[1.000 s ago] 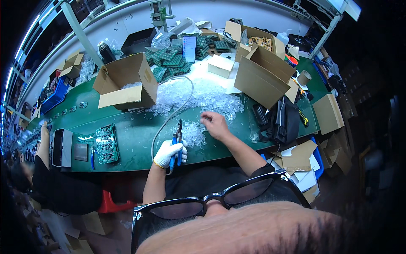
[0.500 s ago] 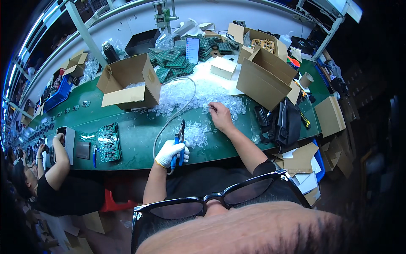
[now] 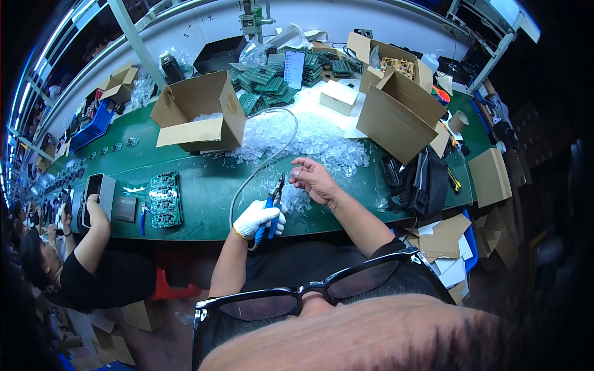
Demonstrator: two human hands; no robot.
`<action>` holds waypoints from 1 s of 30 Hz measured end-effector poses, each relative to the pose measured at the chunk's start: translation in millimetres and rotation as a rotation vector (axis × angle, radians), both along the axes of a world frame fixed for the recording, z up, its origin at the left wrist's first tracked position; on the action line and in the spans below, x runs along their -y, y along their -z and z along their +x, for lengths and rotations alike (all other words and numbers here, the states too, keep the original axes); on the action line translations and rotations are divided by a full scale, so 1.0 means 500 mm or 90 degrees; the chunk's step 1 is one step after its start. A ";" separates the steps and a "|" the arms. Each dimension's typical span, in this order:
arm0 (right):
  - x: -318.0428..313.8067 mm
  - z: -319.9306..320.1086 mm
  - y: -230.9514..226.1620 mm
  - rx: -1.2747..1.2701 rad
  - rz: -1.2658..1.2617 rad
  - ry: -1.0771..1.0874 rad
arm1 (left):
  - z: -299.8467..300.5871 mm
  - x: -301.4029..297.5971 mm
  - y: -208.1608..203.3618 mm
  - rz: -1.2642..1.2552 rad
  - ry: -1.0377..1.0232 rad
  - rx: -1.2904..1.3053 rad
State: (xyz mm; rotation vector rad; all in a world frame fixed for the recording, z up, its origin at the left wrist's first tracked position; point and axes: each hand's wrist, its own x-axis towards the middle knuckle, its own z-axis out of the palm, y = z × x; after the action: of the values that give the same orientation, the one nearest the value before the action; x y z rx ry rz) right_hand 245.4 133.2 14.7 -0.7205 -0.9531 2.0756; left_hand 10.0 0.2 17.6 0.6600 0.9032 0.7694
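My left hand [image 3: 257, 221], in a white glove, grips blue-handled cutting pliers [image 3: 274, 203] with the jaws pointing up and away. A grey hose [image 3: 293, 115] runs from the lower end of their handles across the bench. Just right of the jaws is my bare right hand [image 3: 317, 182], thumb and fingertips pinched on what looks like a small clear plastic piece [image 3: 292, 177]. Under and beside that hand lies a small pile of clear plastic pieces [image 3: 296, 200]. Beyond it spreads a larger heap of similar clear pieces [image 3: 315, 137].
An open cardboard box [image 3: 192, 133] stands left of the heap, another box [image 3: 396, 120] to its right. Green circuit boards [image 3: 263, 83] are stacked behind, near a phone [image 3: 294, 69]. A black bag [image 3: 427, 185] lies at right. At left, a co-worker [image 3: 93, 266] sits beside a board panel [image 3: 164, 199].
My right hand has come back from the large heap toward the plier jaws, over the small pile. My left hand still holds the pliers. The whole view has shifted slightly.
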 end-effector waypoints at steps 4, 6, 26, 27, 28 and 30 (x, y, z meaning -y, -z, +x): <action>0.002 -0.014 0.004 0.057 0.008 -0.016 | -0.002 0.002 0.005 0.003 0.000 -0.002; 0.004 -0.017 0.004 0.056 0.003 -0.006 | -0.002 0.001 0.007 0.001 0.002 -0.004; -0.004 -0.015 -0.042 0.203 0.103 0.010 | 0.012 0.002 -0.016 0.003 0.002 -0.123; -0.004 -0.011 -0.041 0.207 0.104 0.011 | 0.015 0.003 -0.021 0.004 0.003 -0.157; -0.004 -0.008 -0.039 0.210 0.104 0.013 | 0.018 0.003 -0.025 0.003 0.005 -0.157; 0.000 -0.007 -0.038 0.192 0.088 0.012 | 0.022 0.003 -0.032 0.002 -0.009 -0.214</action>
State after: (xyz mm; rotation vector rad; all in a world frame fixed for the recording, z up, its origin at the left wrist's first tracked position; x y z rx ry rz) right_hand 241.9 133.1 33.6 -0.9832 -1.2359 1.8950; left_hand 21.2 -1.3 33.5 0.8014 1.2133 0.6834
